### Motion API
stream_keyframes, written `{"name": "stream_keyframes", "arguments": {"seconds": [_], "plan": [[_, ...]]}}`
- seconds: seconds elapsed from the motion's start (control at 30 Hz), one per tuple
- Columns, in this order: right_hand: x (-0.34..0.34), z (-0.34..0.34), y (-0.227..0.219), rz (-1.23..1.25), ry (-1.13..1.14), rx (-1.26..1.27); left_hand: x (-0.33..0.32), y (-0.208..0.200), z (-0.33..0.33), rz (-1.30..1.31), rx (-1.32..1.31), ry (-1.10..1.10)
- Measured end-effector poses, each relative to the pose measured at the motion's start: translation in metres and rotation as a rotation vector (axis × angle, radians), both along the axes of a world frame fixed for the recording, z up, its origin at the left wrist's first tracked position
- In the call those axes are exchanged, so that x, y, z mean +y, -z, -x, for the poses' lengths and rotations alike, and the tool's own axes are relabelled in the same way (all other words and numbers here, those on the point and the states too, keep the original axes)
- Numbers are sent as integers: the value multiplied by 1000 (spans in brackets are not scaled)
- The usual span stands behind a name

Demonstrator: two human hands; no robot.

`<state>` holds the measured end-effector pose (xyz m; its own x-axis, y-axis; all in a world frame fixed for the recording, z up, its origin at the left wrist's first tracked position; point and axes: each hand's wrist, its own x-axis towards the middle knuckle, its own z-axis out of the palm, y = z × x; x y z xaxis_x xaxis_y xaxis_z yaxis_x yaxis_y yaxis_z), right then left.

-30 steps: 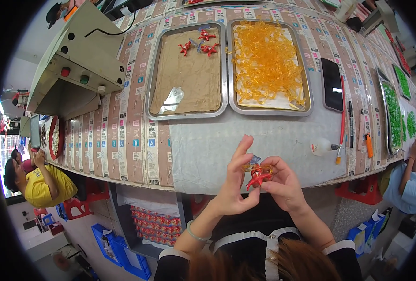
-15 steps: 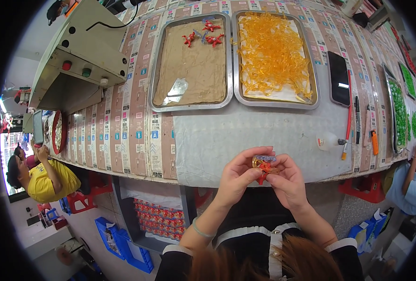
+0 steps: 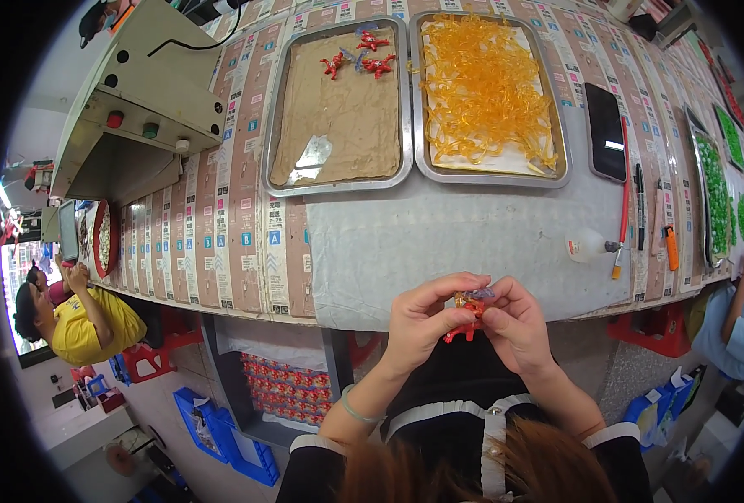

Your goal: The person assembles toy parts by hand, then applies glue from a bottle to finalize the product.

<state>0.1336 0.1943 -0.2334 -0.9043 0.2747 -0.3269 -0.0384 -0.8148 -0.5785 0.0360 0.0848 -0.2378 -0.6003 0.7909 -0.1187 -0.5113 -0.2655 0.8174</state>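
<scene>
Between my two hands, above the table's near edge, is a small red toy figure (image 3: 464, 329) with a translucent purple-blue part on top and a bit of gold near it. My left hand (image 3: 422, 325) pinches it from the left with thumb and fingers. From the right, the closed fingers of my right hand (image 3: 518, 325) grip it too, thumb against its side. Fingers cover much of the figure. Beyond lies a steel tray (image 3: 275, 147) with 3 similar red figures (image 3: 378, 65) at its far right. Beside it, a second tray (image 3: 566, 163) holds tangled translucent yellow-orange pieces (image 3: 485, 92).
Right of the trays lie a phone (image 3: 606, 130), a red-handled brush (image 3: 623, 193), pens, an orange cutter (image 3: 671, 249) and a small bottle (image 3: 585, 247). A metal machine (image 3: 150, 101) stands left. Below the table, a grey bin (image 3: 221, 377) holds red figures. Co-workers sit on both sides.
The figure has turned between my fingers, its red part now pointing lower left. My hands have shifted slightly and stay closed on it.
</scene>
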Motion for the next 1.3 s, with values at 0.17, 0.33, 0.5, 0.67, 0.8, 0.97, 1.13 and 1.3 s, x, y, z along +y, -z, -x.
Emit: {"name": "stream_keyframes", "arguments": {"seconds": [0.17,0.33,0.5,0.67,0.8,0.97,1.13,1.3], "plan": [[3,-1,1,5,-17,6,0,-1,0,27,-42,33],[16,2,1,226,-70,51,5,-5,3,-32,-72,54],[9,3,-2,-191,6,-105,2,-8,2,119,65,62],[15,8,-17,-1207,199,-59,7,-9,-3,278,632,-206],[9,11,-23,-1398,233,2,8,-9,-6,255,733,-253],[3,9,-24,-1347,279,-27,10,-8,-3,223,1056,-322],[9,11,-26,-1291,234,-80,13,-3,-3,250,1090,-318],[14,18,-24,-1364,216,-27,14,1,-2,229,740,-222]]}}
